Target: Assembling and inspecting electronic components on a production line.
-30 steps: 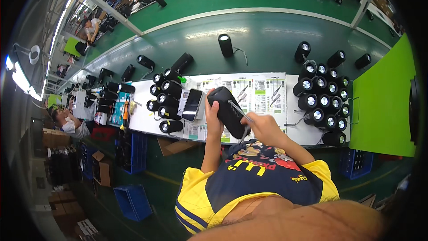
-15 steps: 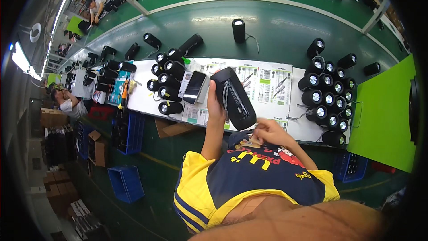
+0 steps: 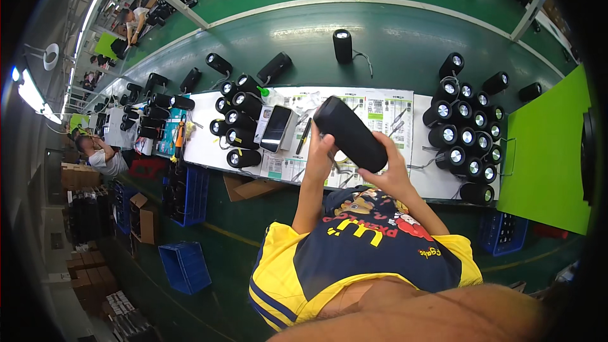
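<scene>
A black cylindrical portable speaker (image 3: 350, 132) hangs tilted above the white work surface, its smooth side facing up. My left hand (image 3: 321, 154) is closed on its lower left side, near the upper end. Around its lower right end, my right hand (image 3: 394, 176) wraps with thumb and fingers. A grey strap loop shows below it, by my left hand. Next to my left hand lie a dark pen-like tool (image 3: 304, 137) and a phone-like device with a dark screen (image 3: 277, 128) on a white box. Printed sheets (image 3: 375, 106) lie under the speaker.
Several upright speakers crowd the left (image 3: 240, 119) and right (image 3: 467, 135) of the surface. A green-capped bottle (image 3: 268, 95) stands at the back. One speaker (image 3: 342, 46) stands on the green bench beyond. A lime-green panel (image 3: 544, 152) borders the right; a blue crate (image 3: 184, 267) sits on the floor.
The speaker has been turned over, so its panel with slots and strap no longer faces up. My right hand has risen from near my shirt and taken hold of its lower end.
</scene>
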`<state>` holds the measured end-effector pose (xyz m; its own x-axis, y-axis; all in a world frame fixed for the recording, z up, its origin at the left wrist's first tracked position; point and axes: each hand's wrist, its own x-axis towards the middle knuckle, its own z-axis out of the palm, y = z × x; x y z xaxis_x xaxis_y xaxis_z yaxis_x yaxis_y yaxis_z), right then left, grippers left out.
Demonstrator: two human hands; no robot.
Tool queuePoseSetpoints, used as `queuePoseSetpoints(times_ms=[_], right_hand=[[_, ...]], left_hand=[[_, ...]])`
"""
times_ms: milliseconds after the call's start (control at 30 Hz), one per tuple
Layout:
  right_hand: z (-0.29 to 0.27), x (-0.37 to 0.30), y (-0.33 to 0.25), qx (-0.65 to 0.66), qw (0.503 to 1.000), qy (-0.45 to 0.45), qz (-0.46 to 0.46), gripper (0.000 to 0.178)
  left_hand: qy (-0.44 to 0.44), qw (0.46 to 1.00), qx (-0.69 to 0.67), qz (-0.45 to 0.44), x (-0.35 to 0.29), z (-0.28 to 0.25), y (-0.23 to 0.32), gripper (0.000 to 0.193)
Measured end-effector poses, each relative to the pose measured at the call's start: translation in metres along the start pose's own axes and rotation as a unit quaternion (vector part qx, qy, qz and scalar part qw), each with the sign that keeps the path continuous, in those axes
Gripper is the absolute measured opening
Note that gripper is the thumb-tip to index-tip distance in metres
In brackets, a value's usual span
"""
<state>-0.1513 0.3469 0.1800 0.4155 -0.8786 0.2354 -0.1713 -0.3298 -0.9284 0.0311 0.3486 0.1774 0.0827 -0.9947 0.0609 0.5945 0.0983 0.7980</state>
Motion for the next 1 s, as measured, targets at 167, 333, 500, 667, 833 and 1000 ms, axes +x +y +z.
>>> queuePoseSetpoints(times_ms=[167,333,500,667,833,1000], right_hand=[[-0.014,-0.004,0.006,-0.091,0.989,0.096,-0.071,0.082],[-0.02,0.007,0.001,0.14,0.983,0.057,0.106,0.082],[-0.03,0.019,-0.021,-0.071,0.991,0.059,-0.099,0.077],[-0.036,0.031,-0.032,-0.082,0.972,-0.02,-0.221,0.075],[-0.039,0.028,-0.04,-0.075,0.967,-0.089,-0.228,0.072],[-0.043,0.016,-0.04,-0.065,0.964,-0.184,-0.18,0.058]], left_hand=[[0.055,0.996,-0.065,-0.029,-0.004,-0.006,-0.021,0.06],[0.088,0.98,-0.175,-0.015,-0.002,-0.002,-0.027,0.055],[0.045,0.947,-0.281,-0.151,0.004,-0.005,-0.048,0.049],[-0.042,0.942,-0.225,-0.245,-0.007,0.02,-0.065,0.038],[-0.14,0.848,-0.391,-0.33,0.004,0.016,-0.047,0.047],[-0.032,0.929,-0.261,-0.26,0.022,0.004,-0.044,0.058]])
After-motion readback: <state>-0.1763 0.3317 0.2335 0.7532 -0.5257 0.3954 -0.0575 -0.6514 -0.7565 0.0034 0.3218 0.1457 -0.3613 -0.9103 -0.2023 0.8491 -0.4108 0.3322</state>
